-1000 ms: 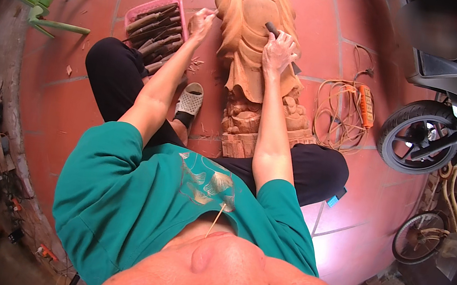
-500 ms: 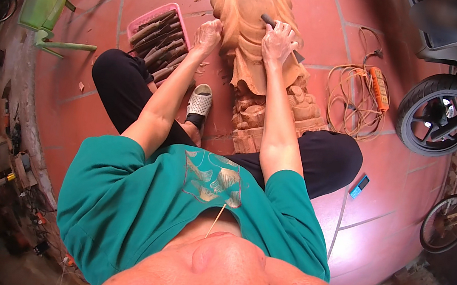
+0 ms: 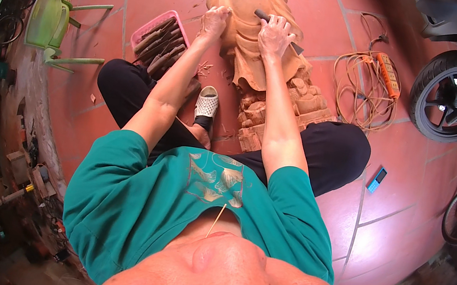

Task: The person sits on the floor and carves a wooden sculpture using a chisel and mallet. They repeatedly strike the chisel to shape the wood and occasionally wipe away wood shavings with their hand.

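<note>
A carved wooden statue (image 3: pixel 253 3) lies on the floor in front of me, a robed figure with a densely carved base (image 3: pixel 253 119) towards my legs. Over its robe, my right hand (image 3: pixel 275 37) is closed round a dark bar-shaped tool (image 3: pixel 262 14). One end sticks out left of the fingers and the other shows at the right; its exact kind is hidden by the hand. At the statue's left edge, my left hand (image 3: pixel 214 22) is curled closed against the wood. Whatever it may hold is hidden.
Left of the statue stands a pink basket (image 3: pixel 173 15) of dark long tools, with wood shavings (image 3: pixel 204 69) nearby. A green chair (image 3: pixel 48 19) is farther left. At right are an orange power strip (image 3: pixel 387 75) with coiled cord, a motorbike wheel (image 3: pixel 451 96) and a blue phone (image 3: pixel 377 179).
The view has turned slightly, so the chair, basket, cord and phone appear farther right. Both hands keep nearly the same places on the statue, the right still gripping the dark bar-shaped tool.
</note>
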Available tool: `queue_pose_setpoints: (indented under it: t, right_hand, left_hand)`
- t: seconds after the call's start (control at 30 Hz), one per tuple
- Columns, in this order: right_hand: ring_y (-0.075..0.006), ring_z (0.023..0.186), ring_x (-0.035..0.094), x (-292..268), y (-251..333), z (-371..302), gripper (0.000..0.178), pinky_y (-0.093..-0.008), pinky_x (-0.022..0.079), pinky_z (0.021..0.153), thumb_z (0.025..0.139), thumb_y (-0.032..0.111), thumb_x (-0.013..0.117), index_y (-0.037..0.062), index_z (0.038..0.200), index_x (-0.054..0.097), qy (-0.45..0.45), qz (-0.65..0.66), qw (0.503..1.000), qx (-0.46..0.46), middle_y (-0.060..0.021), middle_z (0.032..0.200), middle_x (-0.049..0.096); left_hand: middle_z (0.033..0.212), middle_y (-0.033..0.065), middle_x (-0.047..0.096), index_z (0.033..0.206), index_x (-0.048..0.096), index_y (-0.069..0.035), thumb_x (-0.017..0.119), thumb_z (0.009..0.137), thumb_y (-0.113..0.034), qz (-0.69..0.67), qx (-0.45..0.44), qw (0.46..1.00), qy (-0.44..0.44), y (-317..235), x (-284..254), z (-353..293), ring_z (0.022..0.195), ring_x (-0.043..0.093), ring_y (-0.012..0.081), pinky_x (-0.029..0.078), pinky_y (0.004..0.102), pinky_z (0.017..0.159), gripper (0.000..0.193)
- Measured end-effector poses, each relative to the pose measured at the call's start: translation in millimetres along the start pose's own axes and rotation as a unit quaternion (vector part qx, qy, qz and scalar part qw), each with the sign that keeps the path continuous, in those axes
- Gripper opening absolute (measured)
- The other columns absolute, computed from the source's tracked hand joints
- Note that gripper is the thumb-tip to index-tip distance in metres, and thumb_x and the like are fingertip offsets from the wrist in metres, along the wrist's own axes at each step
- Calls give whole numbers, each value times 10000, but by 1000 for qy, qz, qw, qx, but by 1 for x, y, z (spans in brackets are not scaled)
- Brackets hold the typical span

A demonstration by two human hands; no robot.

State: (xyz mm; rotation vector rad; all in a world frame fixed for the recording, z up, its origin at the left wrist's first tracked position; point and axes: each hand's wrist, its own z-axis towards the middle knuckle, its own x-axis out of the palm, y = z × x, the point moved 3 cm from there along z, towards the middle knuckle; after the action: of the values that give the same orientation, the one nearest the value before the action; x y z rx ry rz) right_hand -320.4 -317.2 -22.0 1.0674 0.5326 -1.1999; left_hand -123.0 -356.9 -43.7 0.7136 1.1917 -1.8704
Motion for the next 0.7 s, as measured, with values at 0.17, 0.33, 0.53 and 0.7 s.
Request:
queue_pose_setpoints:
  t: [0.17, 0.33, 0.53, 0.7]
  right_hand:
    - [-225, 1014, 547, 1, -13, -1, 263, -478, 407, 823, 891, 359, 650, 139, 1031, 615, 9, -13, 1000, 12, -27, 1040, 575]
    - [-213, 1006, 545, 3, -8, 0, 259, -473, 406, 820, 891, 362, 648, 142, 1024, 617, 11, -18, 1000, 14, -24, 1021, 570]
    - [-206, 1000, 546, 3, -8, 0, 255, -466, 404, 816, 889, 366, 648, 148, 1019, 618, -2, -19, 1000, 10, -16, 1017, 569]
    - [-222, 1027, 558, 3, -17, -1, 281, -500, 426, 811, 894, 353, 649, 157, 1095, 622, 12, -11, 1000, 20, -14, 1052, 586]
  left_hand:
    - [887, 184, 631, 975, 634, -76, 543, 946, -204, 47, 4, 996, 72, -24, -2, -36, 833, 647, 406, 520, 490, 728, 160]
    - [886, 158, 645, 967, 659, -89, 617, 891, -135, -32, -27, 998, 43, -5, -9, -62, 814, 649, 370, 510, 464, 714, 99]
    - [878, 141, 658, 967, 678, -99, 668, 853, -127, -46, 10, 999, -1, -8, -12, -56, 798, 652, 343, 505, 437, 697, 118]
    - [865, 140, 653, 944, 674, -92, 637, 881, -163, -60, 46, 997, -12, -40, -11, -41, 807, 658, 340, 518, 438, 707, 102]
